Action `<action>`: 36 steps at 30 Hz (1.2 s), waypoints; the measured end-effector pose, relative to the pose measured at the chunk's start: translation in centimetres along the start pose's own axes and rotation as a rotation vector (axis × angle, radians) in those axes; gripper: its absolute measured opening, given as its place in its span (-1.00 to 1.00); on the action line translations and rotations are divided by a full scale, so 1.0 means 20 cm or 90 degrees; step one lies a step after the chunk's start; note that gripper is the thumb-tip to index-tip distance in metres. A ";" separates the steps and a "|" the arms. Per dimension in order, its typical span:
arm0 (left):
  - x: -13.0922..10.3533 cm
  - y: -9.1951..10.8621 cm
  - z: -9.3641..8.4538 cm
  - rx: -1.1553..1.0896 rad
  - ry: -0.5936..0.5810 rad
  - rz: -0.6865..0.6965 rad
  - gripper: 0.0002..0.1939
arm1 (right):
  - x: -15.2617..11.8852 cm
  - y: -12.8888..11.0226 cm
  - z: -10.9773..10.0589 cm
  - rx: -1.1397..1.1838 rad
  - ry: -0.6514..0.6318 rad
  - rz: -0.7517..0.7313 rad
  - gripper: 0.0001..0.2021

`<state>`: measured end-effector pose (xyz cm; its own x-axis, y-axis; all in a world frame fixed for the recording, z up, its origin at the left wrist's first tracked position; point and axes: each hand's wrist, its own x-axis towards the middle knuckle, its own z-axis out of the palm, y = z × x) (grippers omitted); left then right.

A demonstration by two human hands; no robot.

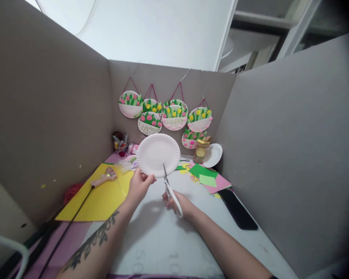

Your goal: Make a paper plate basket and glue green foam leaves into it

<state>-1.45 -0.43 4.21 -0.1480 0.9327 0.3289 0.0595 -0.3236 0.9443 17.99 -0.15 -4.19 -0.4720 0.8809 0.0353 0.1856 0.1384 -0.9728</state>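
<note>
A round white paper plate (157,153) with a ridged rim is held up above the table. My left hand (140,185) pinches its lower left edge between thumb and fingers. In my right hand (177,203) is a pair of white-handled scissors (173,195), pointing up. The blades meet the plate's lower edge, and one tip shows in front of the plate's face. Whether the rim is cut there cannot be made out.
Decorated plates (174,117) hang on the back panel. A glue gun (105,177) lies on yellow paper (90,203) at left. At right are green paper (203,172), a black phone (238,209), a jar (201,151) and another white plate (213,155).
</note>
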 end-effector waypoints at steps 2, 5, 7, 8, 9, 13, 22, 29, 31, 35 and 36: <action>0.00 0.00 0.00 -0.003 -0.001 -0.001 -0.71 | 0.00 -0.01 0.00 0.002 0.000 0.009 -0.59; -0.01 0.02 0.00 0.001 -0.002 -0.003 -0.72 | 0.00 -0.01 0.01 0.005 0.007 0.024 -0.63; -0.01 0.02 0.00 0.006 -0.001 -0.005 -0.73 | 0.00 -0.01 0.01 0.008 0.011 0.039 -0.66; -0.01 0.02 0.00 0.008 0.000 -0.006 -0.73 | 0.00 -0.01 0.01 0.011 0.013 0.048 -0.66; -0.01 0.02 0.00 0.009 0.001 -0.006 -0.73 | 0.01 -0.01 0.01 0.015 0.013 0.057 -0.67; -0.01 0.02 0.00 0.012 0.001 -0.007 -0.73 | 0.01 -0.01 0.01 0.031 0.010 0.073 -0.68; -0.02 0.04 0.00 0.011 0.008 -0.007 -0.73 | 0.00 -0.01 0.01 0.038 0.005 0.040 -0.64; -0.01 0.01 -0.01 0.020 0.001 -0.006 -0.71 | -0.01 -0.04 0.01 0.020 0.007 0.029 -0.56; -0.01 0.00 -0.01 0.020 0.001 -0.001 -0.70 | -0.01 -0.06 0.01 0.014 0.002 0.022 -0.53; -0.01 0.01 -0.01 0.023 0.005 -0.002 -0.71 | -0.02 -0.08 0.02 0.008 -0.005 0.039 -0.58; -0.01 0.01 -0.01 0.023 0.004 -0.004 -0.72 | -0.02 -0.08 0.02 0.011 -0.004 0.043 -0.59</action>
<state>-1.60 -0.79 4.37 -0.1544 0.9339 0.3225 0.0934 -0.3111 0.9458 17.56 -0.98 -2.85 -0.4645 0.8850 -0.0323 0.2020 0.0704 -0.9769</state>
